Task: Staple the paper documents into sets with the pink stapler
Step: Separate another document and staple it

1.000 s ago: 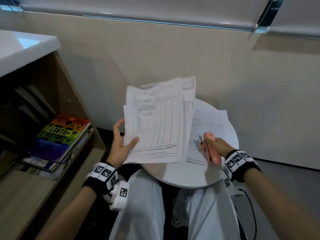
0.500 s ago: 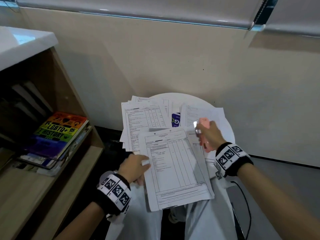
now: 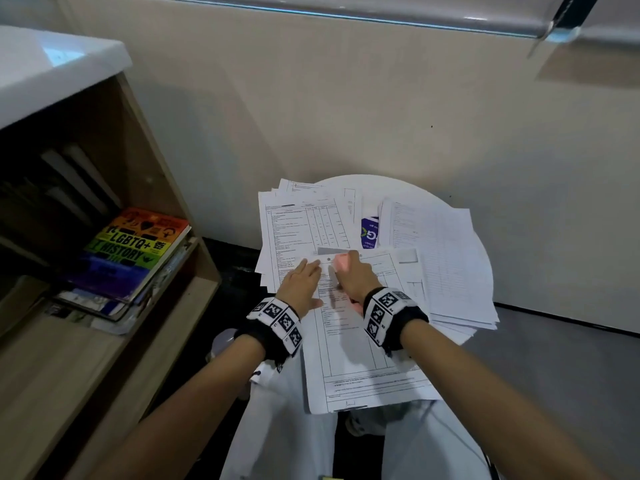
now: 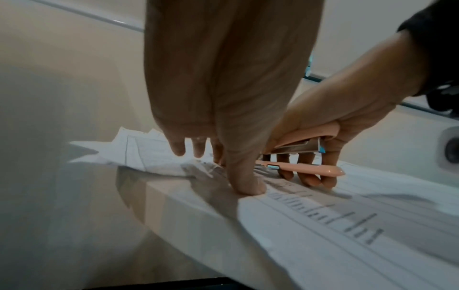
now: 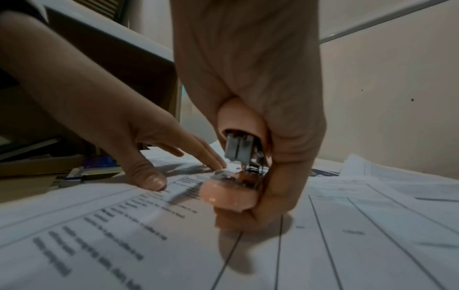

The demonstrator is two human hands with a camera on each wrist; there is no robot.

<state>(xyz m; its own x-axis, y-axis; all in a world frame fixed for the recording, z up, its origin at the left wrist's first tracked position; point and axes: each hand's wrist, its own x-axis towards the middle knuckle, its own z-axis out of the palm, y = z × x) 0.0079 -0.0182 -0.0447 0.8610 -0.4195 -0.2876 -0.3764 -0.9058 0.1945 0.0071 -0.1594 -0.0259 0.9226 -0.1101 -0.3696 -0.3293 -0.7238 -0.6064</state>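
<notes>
With the left hand [image 3: 302,285] spread flat on the paper set [image 3: 360,344] overhanging the round table's [image 3: 479,244] near edge, the right hand [image 3: 356,284] grips the pink stapler [image 4: 308,155], apparently at the alignment step; next, seat its mouth over the set's top edge.

The scene was dimly and softly lit. Glare was seen on the white shelf top [image 3: 52,64] at 10 o'clock. Straight edges were bowed toward the borders. Both wrist views were darkened, grainy and motion-blurred.

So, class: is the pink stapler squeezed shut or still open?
Open: the pink stapler in the right hand shows a clear gap between its upper arm and base.
</notes>
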